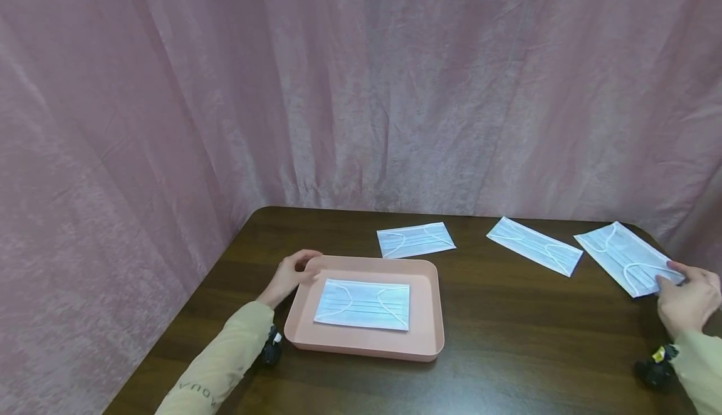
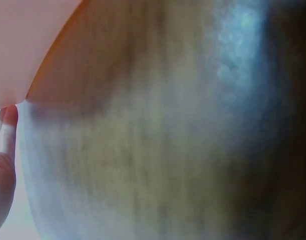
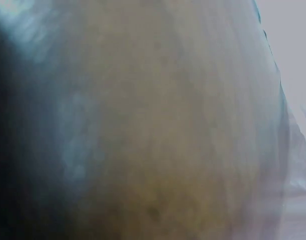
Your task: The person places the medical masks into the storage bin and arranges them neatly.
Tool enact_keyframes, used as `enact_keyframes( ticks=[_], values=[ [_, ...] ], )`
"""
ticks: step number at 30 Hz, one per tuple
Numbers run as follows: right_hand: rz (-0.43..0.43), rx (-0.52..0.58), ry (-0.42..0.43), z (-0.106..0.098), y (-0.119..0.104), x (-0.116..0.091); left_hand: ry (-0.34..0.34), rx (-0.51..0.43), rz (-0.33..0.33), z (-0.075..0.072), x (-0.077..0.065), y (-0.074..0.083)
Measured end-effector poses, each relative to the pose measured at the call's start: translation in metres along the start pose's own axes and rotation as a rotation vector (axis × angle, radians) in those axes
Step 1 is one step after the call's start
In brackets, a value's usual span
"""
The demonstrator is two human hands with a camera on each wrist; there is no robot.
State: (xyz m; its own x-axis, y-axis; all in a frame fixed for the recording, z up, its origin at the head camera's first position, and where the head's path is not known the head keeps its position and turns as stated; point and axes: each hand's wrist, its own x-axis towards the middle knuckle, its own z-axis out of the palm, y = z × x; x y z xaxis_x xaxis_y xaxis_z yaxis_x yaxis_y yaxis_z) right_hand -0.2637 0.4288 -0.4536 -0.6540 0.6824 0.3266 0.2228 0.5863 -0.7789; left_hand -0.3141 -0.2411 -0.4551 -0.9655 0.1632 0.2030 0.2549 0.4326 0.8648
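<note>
A pale pink tray (image 1: 363, 345) holds one light blue face mask (image 1: 361, 305) lying flat with its white ear loops on top. My left hand (image 1: 289, 278) holds the tray by its far left corner; in the left wrist view the fingers (image 2: 8, 132) meet the tray's edge. At the far right, my right hand (image 1: 690, 296) pinches the near right end of another face mask (image 1: 620, 258), with thumb and fingers at its edge. The right wrist view shows little beyond a blurred tabletop and a pale strip of mask (image 3: 293, 45).
Two more face masks lie flat near the table's back edge, one mask (image 1: 416, 240) just behind the tray and one mask (image 1: 536, 246) between it and my right hand. Behind the dark wooden table (image 1: 507, 333) hangs a pink curtain (image 1: 395, 89).
</note>
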Motion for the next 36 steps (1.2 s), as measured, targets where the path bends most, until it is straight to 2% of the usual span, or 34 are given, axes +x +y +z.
enact_keyframes(
  ticks=[2, 6, 12, 16, 20, 24, 31, 36],
  values=[
    [-0.039, 0.038, 0.062, -0.002, 0.000, -0.001, -0.007, -0.007, 0.001, 0.000, 0.000, 0.000],
    [-0.076, 0.110, 0.127, -0.005, -0.003, -0.002, -0.003, 0.008, -0.015, -0.001, 0.000, 0.000],
    [-0.061, 0.167, 0.131, -0.011, -0.010, -0.009, 0.010, 0.015, -0.028, -0.002, 0.000, -0.002],
    [-0.022, 0.222, 0.072, -0.014, -0.016, -0.018, 0.009, 0.019, -0.013, -0.001, 0.000, -0.002],
    [0.019, 0.410, -0.014, -0.014, -0.022, -0.025, 0.013, 0.024, -0.015, 0.000, 0.000, -0.002],
    [-0.013, 0.544, -0.081, -0.005, -0.020, -0.026, 0.019, 0.020, -0.023, 0.000, 0.000, -0.001],
    [-0.143, 0.534, -0.291, 0.017, -0.010, -0.027, 0.021, 0.022, 0.012, 0.000, -0.001, -0.001],
    [-0.205, 0.500, -0.388, 0.022, -0.032, -0.040, 0.019, 0.022, 0.000, 0.001, -0.001, -0.001]
  ],
)
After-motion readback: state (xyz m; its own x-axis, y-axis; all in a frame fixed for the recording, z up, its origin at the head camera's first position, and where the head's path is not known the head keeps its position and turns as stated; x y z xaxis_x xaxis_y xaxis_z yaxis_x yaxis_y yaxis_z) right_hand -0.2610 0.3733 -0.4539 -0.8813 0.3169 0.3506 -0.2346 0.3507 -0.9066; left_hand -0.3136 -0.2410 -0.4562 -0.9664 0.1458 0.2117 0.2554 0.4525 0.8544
